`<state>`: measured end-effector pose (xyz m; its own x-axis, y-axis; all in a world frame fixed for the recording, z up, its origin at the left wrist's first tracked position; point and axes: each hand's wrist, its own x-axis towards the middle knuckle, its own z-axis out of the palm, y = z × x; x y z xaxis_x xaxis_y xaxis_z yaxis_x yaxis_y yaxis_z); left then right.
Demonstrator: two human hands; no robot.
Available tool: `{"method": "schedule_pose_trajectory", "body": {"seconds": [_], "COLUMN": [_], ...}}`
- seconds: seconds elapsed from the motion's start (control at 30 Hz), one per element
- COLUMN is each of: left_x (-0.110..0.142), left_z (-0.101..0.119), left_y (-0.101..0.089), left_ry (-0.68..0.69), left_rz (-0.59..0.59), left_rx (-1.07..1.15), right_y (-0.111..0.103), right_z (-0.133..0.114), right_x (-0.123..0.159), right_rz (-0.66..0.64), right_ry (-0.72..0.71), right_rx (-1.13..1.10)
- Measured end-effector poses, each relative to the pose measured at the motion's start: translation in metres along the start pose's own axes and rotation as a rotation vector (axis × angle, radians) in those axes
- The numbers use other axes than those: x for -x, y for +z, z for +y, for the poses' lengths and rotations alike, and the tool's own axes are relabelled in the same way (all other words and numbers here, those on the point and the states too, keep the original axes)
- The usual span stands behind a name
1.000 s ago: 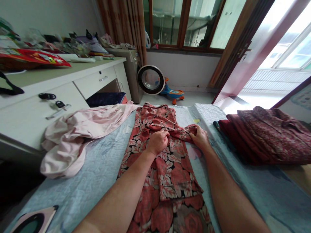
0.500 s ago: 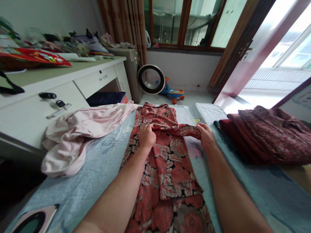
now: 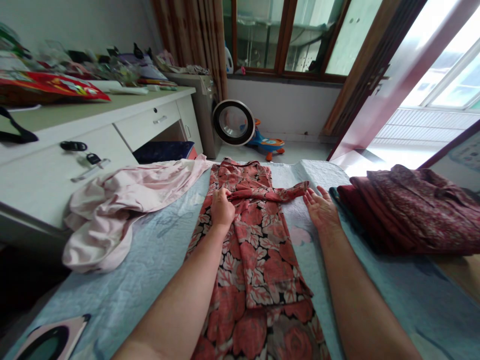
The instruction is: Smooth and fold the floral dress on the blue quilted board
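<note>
A long red floral dress (image 3: 268, 250) lies lengthwise on the pale blue bedspread (image 3: 157, 245), one side panel folded inward. Its sleeve (image 3: 258, 194) runs across the upper part, the end sticking out to the right past the folded edge. My left hand (image 3: 223, 207) is closed on the cloth at the sleeve's left end. Beside the cuff, my right hand (image 3: 322, 207) is open, palm up and fingers spread; the fingertips are close to the cuff, and whether they touch it I cannot tell.
A crumpled pale pink garment (image 3: 120, 205) lies to the left. At the right is a stack of folded dark red clothes (image 3: 416, 215). A cluttered white desk (image 3: 146, 122) stands on the left. Beyond the bed are a washing machine with its round door (image 3: 234, 122) open and a blue ride-on toy (image 3: 266, 142).
My right hand has let go of the sleeve end and opened, turning palm up slightly to the right. My left hand has shifted a little left, still gripping the cloth.
</note>
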<state>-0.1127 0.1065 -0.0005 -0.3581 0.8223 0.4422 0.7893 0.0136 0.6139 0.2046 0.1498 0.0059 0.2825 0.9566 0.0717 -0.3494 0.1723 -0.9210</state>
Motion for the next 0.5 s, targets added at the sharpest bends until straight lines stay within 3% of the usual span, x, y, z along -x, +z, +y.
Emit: {"method": "schedule_pose_trajectory", "body": {"seconds": [0.13, 0.3, 0.4, 0.5], "left_x": [-0.005, -0.008, -0.008, -0.008], "left_z": [-0.001, -0.004, -0.004, -0.004], "left_y": [-0.001, -0.002, -0.003, -0.002], "left_ry": [-0.015, 0.028, 0.053, 0.087], "left_rz": [0.040, 0.147, 0.172, 0.175], "left_rx": [0.139, 0.273, 0.281, 0.255], "right_y": [-0.002, 0.009, 0.014, 0.017], "right_z": [0.007, 0.016, 0.022, 0.026], "right_x": [0.000, 0.010, 0.018, 0.020], "right_rz": [0.090, -0.119, -0.146, -0.177], "right_ry": [-0.149, -0.474, -0.494, -0.518], "right_rx": [0.436, 1.073, 1.323, 1.409]}}
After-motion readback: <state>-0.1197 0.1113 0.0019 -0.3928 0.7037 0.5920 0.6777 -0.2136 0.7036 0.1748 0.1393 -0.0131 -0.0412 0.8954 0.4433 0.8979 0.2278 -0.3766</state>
